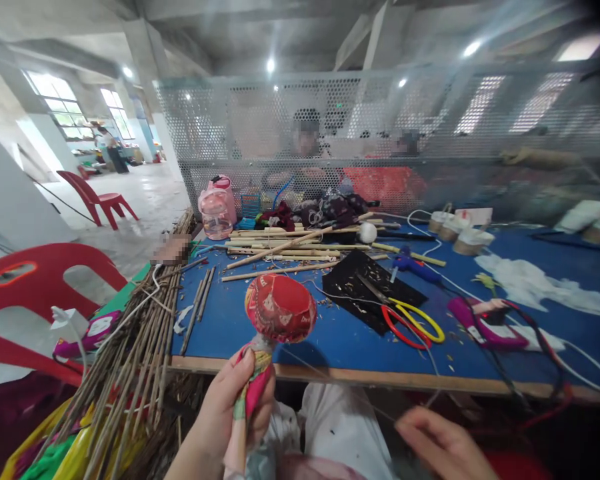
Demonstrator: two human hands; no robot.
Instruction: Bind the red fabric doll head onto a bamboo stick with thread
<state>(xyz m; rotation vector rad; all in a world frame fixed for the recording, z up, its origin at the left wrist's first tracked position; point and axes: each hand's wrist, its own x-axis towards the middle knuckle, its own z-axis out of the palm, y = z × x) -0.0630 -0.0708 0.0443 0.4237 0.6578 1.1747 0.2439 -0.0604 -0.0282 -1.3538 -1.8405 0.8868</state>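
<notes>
My left hand (225, 400) is closed round a wooden stick (239, 443) wrapped in pink, yellow and green cloth (255, 387). A rounded head covered in red patterned fabric (280, 308) tops the stick, held upright over the table's front edge. From just below that head, a thin pale thread (363, 402) runs toward my right hand (437, 440), whose fingers are pinched together on it low at the right, above my lap. Scissors with red and yellow handles (405, 325) lie on a black cloth (347, 283) beyond.
On the blue table (220, 343) lie wooden sticks (285, 247), a blue glue gun (417, 267), a purple power strip (490, 327) and thread spools (473, 239). Bundled twigs (145, 320) and a red chair (45, 287) stand left. A perforated screen (260, 127) closes the back; people sit behind it.
</notes>
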